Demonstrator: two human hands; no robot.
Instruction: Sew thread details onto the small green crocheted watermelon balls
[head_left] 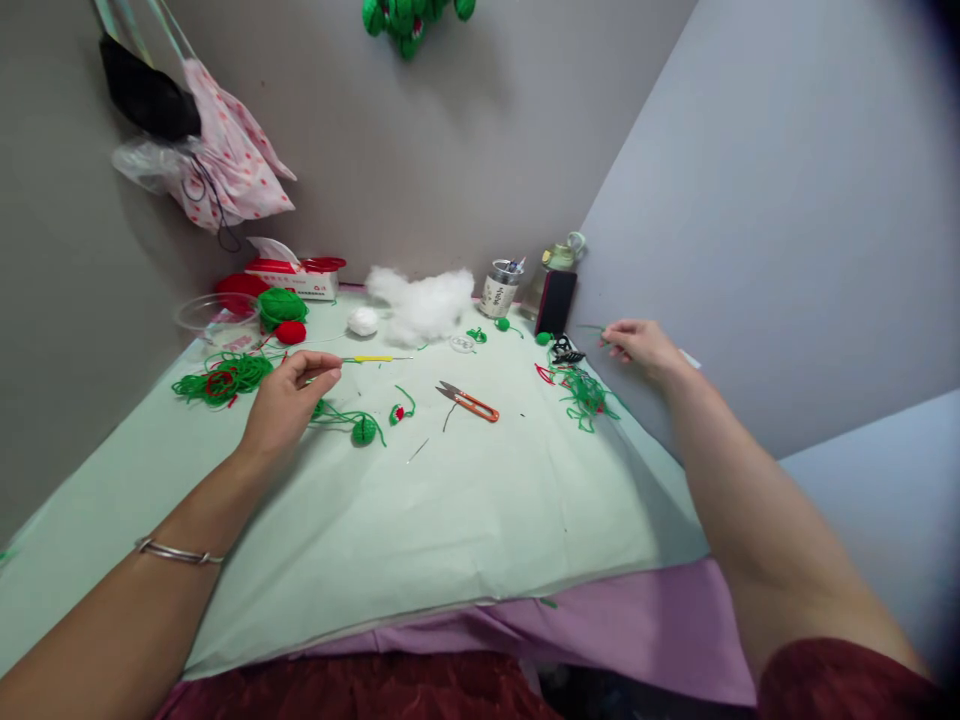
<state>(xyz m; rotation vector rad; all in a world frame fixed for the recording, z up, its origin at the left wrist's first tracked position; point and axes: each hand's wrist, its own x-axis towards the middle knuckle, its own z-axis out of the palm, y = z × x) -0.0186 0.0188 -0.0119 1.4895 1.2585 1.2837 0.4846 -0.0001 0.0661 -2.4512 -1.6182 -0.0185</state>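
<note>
My left hand (289, 398) is closed in a pinch at the left end of a yellow crochet hook (373, 358), whose thin metal tip points right. Below it lie a small green crocheted ball (364, 430) with yarn tails and a small green and red crocheted piece (397, 412). Far to the right, my right hand (641, 345) pinches a short green yarn strand (591, 327) above the table's right edge. Between the hands rest orange-handled thread snips (470, 402) with open blades. A sewing needle (418, 452) lies nearer me.
Green and red yarn scraps (589, 400) lie at right beside a black clip (566, 350) and a leaning phone (556, 302). White stuffing (424, 303), a pen can (501, 289) and a tissue box (300, 280) stand at the back. Tangled yarn (223, 376) lies at left.
</note>
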